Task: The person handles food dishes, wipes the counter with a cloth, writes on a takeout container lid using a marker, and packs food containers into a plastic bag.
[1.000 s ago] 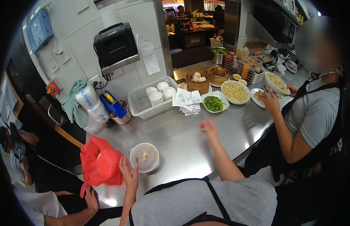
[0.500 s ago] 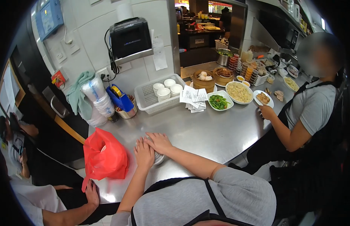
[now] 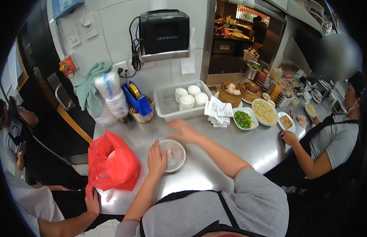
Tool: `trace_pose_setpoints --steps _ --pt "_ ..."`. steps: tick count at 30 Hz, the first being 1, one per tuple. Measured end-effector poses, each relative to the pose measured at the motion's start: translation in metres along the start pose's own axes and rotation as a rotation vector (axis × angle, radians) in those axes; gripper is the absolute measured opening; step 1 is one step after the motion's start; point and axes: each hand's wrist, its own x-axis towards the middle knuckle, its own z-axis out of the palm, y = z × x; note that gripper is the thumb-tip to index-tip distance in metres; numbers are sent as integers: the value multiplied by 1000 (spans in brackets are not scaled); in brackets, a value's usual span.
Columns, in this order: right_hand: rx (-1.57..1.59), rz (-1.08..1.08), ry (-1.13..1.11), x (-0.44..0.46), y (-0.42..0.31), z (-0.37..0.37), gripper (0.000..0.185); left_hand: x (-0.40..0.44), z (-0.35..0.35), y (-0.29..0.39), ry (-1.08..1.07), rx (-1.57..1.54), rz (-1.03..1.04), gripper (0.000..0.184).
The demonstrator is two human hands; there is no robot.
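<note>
A round takeaway bowl with a translucent lid (image 3: 176, 158) stands on the steel counter in front of me. My left hand (image 3: 155, 160) lies along the bowl's left edge, fingers stretched out and the thumb over the lid. Beyond the bowl, my right hand (image 3: 185, 130) is in the air, apart from it. Its fingers look extended, though motion blurs them, and nothing shows in them. To the left of the bowl stands a full red plastic bag (image 3: 114, 162). Another person's hand (image 3: 92, 202) is at the bag's lower corner.
A grey basket (image 3: 166, 104) with stacked white cups sits by the wall. Paper slips (image 3: 219, 111), green vegetables (image 3: 243, 119), fried rice (image 3: 264, 112) and bamboo steamers (image 3: 230, 94) line the back right. At right, a co-worker's hand (image 3: 289, 137) touches a plate. A tape dispenser (image 3: 137, 100) is at back left.
My right hand has come off my left hand and moved up and to the right, uncovering the lidded bowl. My left hand stays at the bowl. The camera view has shifted.
</note>
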Motion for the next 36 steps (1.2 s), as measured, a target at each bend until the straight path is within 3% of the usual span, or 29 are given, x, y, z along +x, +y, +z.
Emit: trace_pose_setpoints --steps 1,3,4,5,9,13,14,16,17,20,22,26,28,32,34,36 --pt "108 145 106 19 11 -37 37 1 -1 0 12 -1 0 54" --pt "-91 145 509 62 49 -123 30 1 -4 5 -3 10 -7 53" --pt "-506 -33 645 82 58 -178 19 1 -4 5 14 4 22 52" --pt "-576 -74 752 98 58 -223 20 3 -3 4 18 -5 18 52" --pt "-1099 4 784 166 110 -346 31 6 -4 6 16 -7 30 50" --pt "-1338 197 725 226 121 -421 35 9 -6 15 9 10 -24 48" --pt "-1330 182 722 237 114 -433 35 8 -6 18 5 24 -40 48" --pt "-1080 450 587 259 92 -453 35 10 -4 19 5 44 -73 49" --pt "-1044 482 529 259 75 -454 39 11 -4 22 12 50 -93 49" --pt "-1020 465 446 268 78 -458 38 12 -6 29 -3 64 -148 49" --pt "-1143 465 573 282 103 -467 37 14 -5 29 -7 112 -116 49" --pt "-1248 324 587 285 147 -492 32 13 -4 30 -12 133 -118 50" --pt "-978 84 715 286 155 -500 27 13 -3 31 -22 138 -131 50" --pt "-950 53 581 283 151 -510 25 12 -3 35 -26 148 -169 50" --pt "-668 108 700 293 159 -515 26 12 -3 36 -30 163 -165 50" --pt "-666 40 753 293 169 -517 27 10 -4 36 -27 166 -168 50"
